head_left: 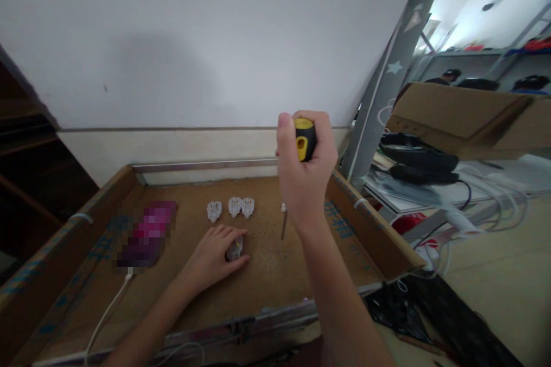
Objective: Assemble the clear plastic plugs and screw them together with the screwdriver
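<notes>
My right hand (305, 175) is raised above the cardboard work surface (267, 275), fist wrapped round the yellow and black handle of a screwdriver (303, 139). Its metal shaft pokes down below the wrist. My left hand (215, 255) rests on the surface, fingers pinched round a small clear plastic plug (235, 249). Three more clear plugs (232, 207) lie in a row just beyond that hand. A tiny white part (283, 207) sits beside the screwdriver shaft.
Raised cardboard flaps (365, 223) wall the surface left and right. A blurred pink and purple object (146, 235) with a white cable (107, 312) lies at left. A cardboard box (465, 117), black devices and tangled white cables crowd the right side.
</notes>
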Action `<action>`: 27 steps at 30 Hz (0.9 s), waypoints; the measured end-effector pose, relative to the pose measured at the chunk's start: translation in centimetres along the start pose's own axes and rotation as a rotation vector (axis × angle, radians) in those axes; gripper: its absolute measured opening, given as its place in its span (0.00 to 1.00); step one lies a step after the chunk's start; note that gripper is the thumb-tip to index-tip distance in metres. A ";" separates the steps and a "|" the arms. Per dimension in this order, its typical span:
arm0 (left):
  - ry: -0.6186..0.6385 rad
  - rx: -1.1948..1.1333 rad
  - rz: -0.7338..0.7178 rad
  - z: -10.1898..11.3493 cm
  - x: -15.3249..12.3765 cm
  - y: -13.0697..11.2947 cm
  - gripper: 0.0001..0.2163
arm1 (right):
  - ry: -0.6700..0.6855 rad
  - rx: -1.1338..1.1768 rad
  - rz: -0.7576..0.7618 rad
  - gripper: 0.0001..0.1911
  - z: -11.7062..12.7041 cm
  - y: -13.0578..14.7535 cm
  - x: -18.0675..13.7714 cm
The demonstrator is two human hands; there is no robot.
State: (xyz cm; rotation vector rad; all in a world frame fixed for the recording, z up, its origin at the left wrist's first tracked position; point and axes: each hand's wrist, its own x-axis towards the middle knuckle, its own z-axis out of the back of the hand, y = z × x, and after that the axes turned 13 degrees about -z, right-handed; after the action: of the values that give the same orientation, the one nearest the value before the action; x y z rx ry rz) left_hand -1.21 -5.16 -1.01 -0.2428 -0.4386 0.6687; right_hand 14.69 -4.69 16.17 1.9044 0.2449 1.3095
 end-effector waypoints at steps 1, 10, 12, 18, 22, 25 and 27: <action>-0.008 -0.018 0.005 -0.2 0.1 0.1 0.22 | -0.033 0.055 -0.027 0.09 -0.2 0.5 0.0; -0.126 -0.051 0.044 -0.2 -1.0 1.4 0.16 | -0.254 0.180 -0.043 0.09 -2.2 3.3 -3.0; -0.114 -0.049 0.051 -0.3 -0.9 1.3 0.14 | -0.261 0.220 -0.046 0.08 -2.5 3.2 -3.7; -0.119 -0.024 0.069 -0.2 -0.9 1.0 0.13 | -0.268 0.253 -0.136 0.11 -2.4 2.3 -3.9; -0.123 0.005 0.099 -0.1 -0.9 0.8 0.13 | -0.331 0.263 -0.117 0.10 -1.7 3.1 -3.6; -0.122 0.002 0.110 -0.1 -0.8 0.8 0.14 | -0.288 0.264 -0.146 0.09 -1.3 3.7 -3.8; -0.127 -0.003 0.110 -0.1 -0.8 0.8 0.14 | -0.268 0.261 -0.176 0.09 -1.3 3.6 -3.9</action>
State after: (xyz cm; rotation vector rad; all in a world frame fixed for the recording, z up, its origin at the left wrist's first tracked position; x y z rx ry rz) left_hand -2.17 -5.07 -1.61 -0.2291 -0.5502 0.7940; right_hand 10.89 -8.61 16.09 2.1963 0.4519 0.9301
